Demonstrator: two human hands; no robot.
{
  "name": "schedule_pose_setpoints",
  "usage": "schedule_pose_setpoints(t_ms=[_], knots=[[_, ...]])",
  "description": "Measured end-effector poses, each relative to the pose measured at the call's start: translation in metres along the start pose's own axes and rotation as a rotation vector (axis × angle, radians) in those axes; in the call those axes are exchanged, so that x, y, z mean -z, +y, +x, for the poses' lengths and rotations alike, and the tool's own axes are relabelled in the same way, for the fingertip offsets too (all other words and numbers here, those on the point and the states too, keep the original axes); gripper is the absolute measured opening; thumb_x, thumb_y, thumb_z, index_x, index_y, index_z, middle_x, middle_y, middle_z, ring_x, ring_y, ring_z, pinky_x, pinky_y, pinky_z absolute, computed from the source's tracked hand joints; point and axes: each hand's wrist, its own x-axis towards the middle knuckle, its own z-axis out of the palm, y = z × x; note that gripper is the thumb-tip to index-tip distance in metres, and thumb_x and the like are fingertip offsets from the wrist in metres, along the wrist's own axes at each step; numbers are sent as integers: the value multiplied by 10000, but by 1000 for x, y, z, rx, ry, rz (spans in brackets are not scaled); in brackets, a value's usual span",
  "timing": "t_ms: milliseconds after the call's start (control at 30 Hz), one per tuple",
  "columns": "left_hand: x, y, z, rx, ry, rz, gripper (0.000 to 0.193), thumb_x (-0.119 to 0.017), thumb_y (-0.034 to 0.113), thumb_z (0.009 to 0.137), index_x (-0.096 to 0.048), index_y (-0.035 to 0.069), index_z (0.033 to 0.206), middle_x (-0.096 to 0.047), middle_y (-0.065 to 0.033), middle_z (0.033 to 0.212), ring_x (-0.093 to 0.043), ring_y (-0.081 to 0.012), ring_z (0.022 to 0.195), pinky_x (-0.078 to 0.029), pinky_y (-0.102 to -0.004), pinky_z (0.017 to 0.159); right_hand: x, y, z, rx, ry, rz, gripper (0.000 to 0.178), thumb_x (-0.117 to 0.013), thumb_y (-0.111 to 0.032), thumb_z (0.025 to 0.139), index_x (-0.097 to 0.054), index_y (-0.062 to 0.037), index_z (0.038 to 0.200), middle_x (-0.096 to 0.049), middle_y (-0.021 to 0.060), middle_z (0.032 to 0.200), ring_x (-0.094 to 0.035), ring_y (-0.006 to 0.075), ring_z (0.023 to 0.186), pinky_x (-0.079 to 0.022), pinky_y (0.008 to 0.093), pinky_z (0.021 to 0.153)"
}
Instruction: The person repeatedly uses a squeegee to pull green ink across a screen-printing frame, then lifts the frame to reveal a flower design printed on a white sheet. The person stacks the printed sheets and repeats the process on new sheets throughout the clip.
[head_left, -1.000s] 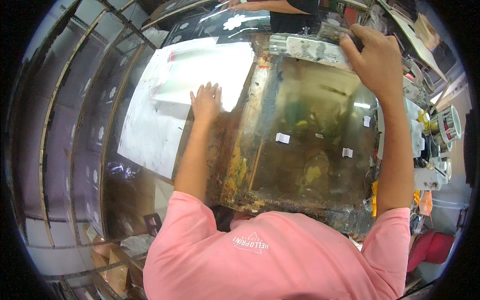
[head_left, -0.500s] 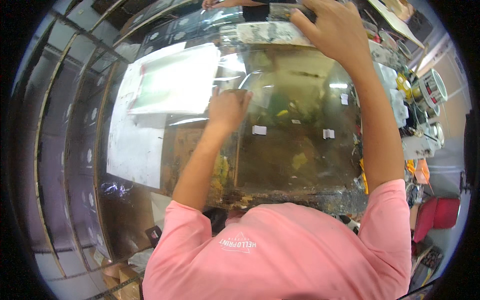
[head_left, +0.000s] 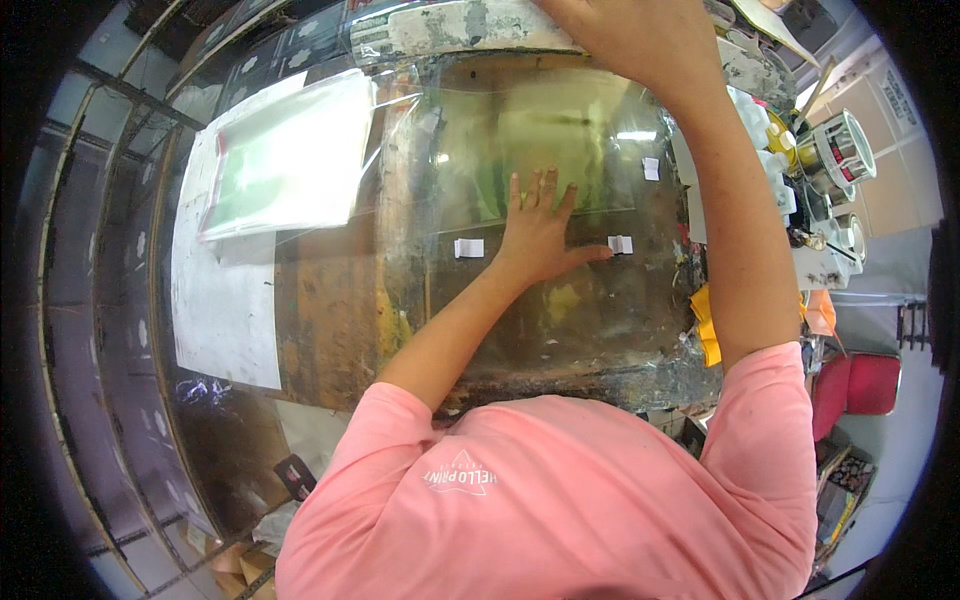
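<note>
L hand (head_left: 541, 235), bare, fingers spread wide, on clear rectangular plastic sheet (head_left: 530, 130) atop stained brown worktop (head_left: 505, 345); best smooth flat, sq. w/ small white tabs (head_left: 469, 248); R hand (head_left: 650, 40) part cut off, grip unclear.

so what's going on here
A person in a pink shirt is working at a stained bench. The left hand is spread on a clear sheet on its dark, shiny surface, with small white tabs nearby. The right hand is up by a pale, paint-marked bar at the far edge, its fingertips out of view, so its grip can't be told. A stack of clear sheets lies partly over white paper to the left.
</note>
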Motion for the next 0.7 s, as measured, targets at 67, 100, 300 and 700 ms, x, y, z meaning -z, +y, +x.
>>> schedule_pose_setpoints(t_ms=[67,100,300,700], knots=[[6,3,-1,-10,51,-20,1168,-600,900,814,-493,22,1576,-346,-320,1670,-270,-493,1584,-82,-678,1286,0,0,2,-15,-19,24,420,-610,-390,893,-683,-13,722,-684,211,722,-690,404,751,-484,517,774],[12,3,-4,-10,82,-23,1159,-619,891,809,-501,24,1570,-362,-317,1661,-284,-491,1577,-91,-678,1286,0,0,2,-15,-23,10,416,-612,-388,892,-679,-14,720,-680,207,719,-685,402,749,-479,514,772],[100,-83,-49,360,499,188,1007,-626,785,905,-509,26,1557,-484,-298,1574,-426,-456,1496,-155,-661,1281,4,-6,-1,-11,-36,6,398,-625,-375,887,-652,-20,709,-657,186,713,-657,387,748,-451,493,776],[220,-299,-107,1165,18,487,1070,-137,864,990,-261,79,1706,-315,-246,1721,-211,-471,1616,128,-797,1184,6,-9,-9,-8,-30,21,385,-642,-375,897,-666,-20,749,-695,186,774,-677,389,811,-464,510,818]])
